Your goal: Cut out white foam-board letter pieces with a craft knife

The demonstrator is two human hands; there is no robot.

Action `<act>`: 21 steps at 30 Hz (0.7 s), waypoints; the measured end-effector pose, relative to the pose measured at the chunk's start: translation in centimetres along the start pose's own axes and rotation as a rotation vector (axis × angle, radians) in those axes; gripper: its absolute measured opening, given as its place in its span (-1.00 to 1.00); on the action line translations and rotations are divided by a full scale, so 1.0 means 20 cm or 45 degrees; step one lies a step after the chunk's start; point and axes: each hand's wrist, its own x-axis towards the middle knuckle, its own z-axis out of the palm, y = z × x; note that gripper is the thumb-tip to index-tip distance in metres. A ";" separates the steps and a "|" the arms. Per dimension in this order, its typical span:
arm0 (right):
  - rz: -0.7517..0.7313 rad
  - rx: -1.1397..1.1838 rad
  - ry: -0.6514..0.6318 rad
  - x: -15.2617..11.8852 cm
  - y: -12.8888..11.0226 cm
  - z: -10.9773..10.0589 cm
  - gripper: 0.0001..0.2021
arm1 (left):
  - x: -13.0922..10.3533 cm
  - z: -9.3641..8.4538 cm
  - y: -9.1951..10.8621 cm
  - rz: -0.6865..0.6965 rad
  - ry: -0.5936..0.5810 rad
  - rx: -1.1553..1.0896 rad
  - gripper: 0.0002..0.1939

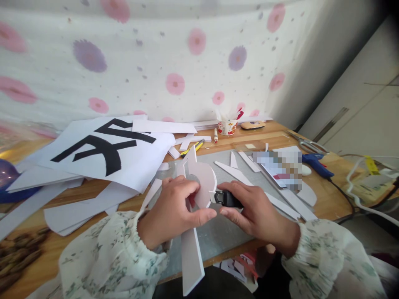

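Note:
My left hand grips a white foam board letter that has a rounded bowl and a long straight stem reaching toward me. Its fingers pass through the opening in the bowl, so part of the grip is hidden. In my right hand is a black utility knife, its short blade against the curved right edge of the foam board letter. A thin sliver sticks out by the blade. Both hands are above a grey cutting mat.
White foam strips lie across the mat. Paper with black characters covers the left. Behind are a yellow cutter and a paper cup. To the right lie a phone, a blue glue gun with its cord, and scissors.

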 end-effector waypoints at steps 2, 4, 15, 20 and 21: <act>0.005 -0.035 0.017 0.00 0.01 -0.01 -0.58 | 0.00 0.00 0.00 0.004 -0.004 -0.008 -0.58; 0.002 -0.060 0.035 0.01 0.01 -0.02 -0.58 | -0.01 0.00 -0.01 0.026 0.005 -0.011 -0.57; -0.007 0.014 0.054 0.00 0.03 -0.06 -0.62 | -0.01 -0.01 -0.01 0.132 -0.011 -0.088 -0.56; -0.070 0.063 0.006 0.01 0.03 -0.06 -0.62 | -0.01 -0.01 0.00 0.147 -0.008 -0.069 -0.55; -0.089 0.067 0.001 0.01 0.02 -0.07 -0.61 | -0.01 -0.01 0.00 0.149 -0.009 -0.073 -0.55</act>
